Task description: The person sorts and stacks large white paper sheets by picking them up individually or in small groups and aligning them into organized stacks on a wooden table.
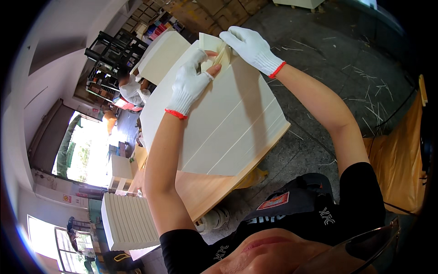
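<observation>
A tall stack of large white paper sheets point(219, 114) lies in front of me, with thin lines running across its side. At its far end, a few cream sheets point(222, 58) are bent up and slightly fanned. My left hand point(191, 80), in a white knitted glove with a red cuff and bare thumb and fingertip, is closed around the near side of these bent sheets. My right hand point(248, 44), gloved alike, grips their upper right edge with its fingers bent down. Its fingertips are partly hidden.
A wooden tabletop point(205, 187) supports the stack. Further paper stacks stand beyond point(164, 57) and at the lower left point(127, 221). Another person point(132, 89) works at the far left. Paper strips litter the dark floor point(319, 105). An orange-brown sheet-covered object point(397, 155) stands right.
</observation>
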A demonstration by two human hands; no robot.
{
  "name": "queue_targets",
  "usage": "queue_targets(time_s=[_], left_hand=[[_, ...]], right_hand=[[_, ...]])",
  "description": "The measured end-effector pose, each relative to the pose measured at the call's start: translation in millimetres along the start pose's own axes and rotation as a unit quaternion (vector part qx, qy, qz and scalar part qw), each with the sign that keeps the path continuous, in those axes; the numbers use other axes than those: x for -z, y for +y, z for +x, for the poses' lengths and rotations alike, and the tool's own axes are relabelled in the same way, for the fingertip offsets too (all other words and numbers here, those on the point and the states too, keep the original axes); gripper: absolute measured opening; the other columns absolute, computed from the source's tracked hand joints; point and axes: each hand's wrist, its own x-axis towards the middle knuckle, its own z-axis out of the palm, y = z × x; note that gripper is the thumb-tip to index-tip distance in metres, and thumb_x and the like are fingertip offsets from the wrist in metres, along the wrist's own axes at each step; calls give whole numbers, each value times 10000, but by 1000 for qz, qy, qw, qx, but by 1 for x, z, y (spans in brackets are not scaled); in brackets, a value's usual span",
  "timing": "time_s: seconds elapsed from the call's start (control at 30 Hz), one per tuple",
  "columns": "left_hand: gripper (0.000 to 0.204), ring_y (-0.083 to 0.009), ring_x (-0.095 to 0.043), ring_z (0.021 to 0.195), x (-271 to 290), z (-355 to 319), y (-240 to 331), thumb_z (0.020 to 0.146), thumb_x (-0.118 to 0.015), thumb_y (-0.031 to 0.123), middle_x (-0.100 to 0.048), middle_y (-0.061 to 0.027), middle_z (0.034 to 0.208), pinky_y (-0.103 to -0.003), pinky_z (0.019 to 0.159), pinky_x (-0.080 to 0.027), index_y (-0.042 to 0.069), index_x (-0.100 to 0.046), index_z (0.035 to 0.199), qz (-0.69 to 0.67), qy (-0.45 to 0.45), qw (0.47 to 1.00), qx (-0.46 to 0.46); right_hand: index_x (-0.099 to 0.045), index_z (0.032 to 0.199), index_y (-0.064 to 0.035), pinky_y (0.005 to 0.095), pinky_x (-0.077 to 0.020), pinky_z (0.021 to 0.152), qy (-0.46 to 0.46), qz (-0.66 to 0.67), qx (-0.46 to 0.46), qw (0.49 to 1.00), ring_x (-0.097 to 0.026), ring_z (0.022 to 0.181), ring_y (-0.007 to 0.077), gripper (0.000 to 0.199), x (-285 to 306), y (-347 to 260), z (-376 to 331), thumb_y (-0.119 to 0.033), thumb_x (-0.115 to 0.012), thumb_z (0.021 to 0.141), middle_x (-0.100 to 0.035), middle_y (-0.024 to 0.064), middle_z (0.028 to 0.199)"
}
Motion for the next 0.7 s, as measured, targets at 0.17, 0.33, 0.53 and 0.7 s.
queue_targets(time_s=[0.17,0.33,0.53,0.7], left_hand=[[333,-180,-607,962,-6,0,-8,958,-594,283,-672,-97,1075,-305,864,-464,86,-634,1223,-89,70,993,-39],[322,-176,-613,907,2,0,4,930,-630,257,-681,-109,1078,-309,812,-477,94,-639,1207,-36,-6,999,28],[363,-227,-647,890,-1,-1,-4,875,-719,253,-696,-154,1115,-343,815,-500,108,-644,1199,-18,14,1000,-2],[345,-237,-647,951,-1,1,-3,900,-694,250,-694,-152,1127,-350,856,-496,105,-644,1210,-13,7,1000,7]], right_hand=[[-474,739,-19,410,-380,622,-13,-22,-3,1000,-442,628,276,563,-1,-5,2,-541,-515,946,-457,120,665],[-525,784,-48,364,-395,635,-13,-39,-9,999,-448,629,211,514,-1,1,3,-528,-520,967,-480,73,667],[-551,827,-58,344,-406,648,-16,-36,-10,999,-456,643,179,484,-1,-3,0,-516,-521,980,-499,50,692],[-558,829,-57,337,-408,651,-17,-40,-15,999,-459,643,174,494,1,-1,0,-528,-529,973,-499,46,689]])
